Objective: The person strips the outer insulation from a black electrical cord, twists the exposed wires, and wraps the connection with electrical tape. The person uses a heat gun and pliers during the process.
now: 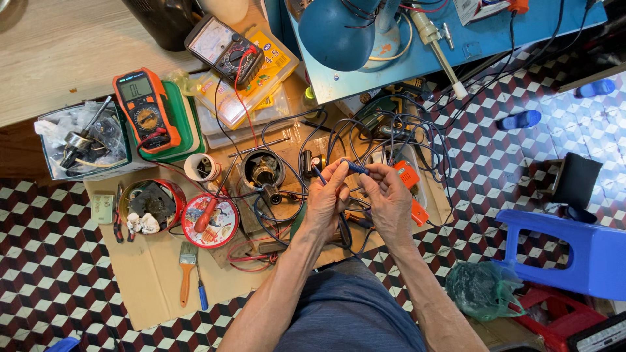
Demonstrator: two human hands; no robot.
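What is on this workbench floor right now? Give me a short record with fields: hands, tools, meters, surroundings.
hands: left hand and right hand together pinch a blue wire
meters: orange digital multimeter; analog meter with red lead
tools: red-handled screwdriver on a round tin lid; paintbrush
work surface: cardboard sheet on checkered tile
surroundings: blue lamp; blue plastic stool

Hands: left hand (326, 199) and right hand (391, 202) meet at frame centre, pinching a probe (355, 167)
Motor housing (262, 171): just left of the hands
Digital multimeter (145, 109): upper left
Lamp (338, 29): top centre
Stool (574, 251): lower right
Brush (187, 270): lower left, on cardboard (150, 287)
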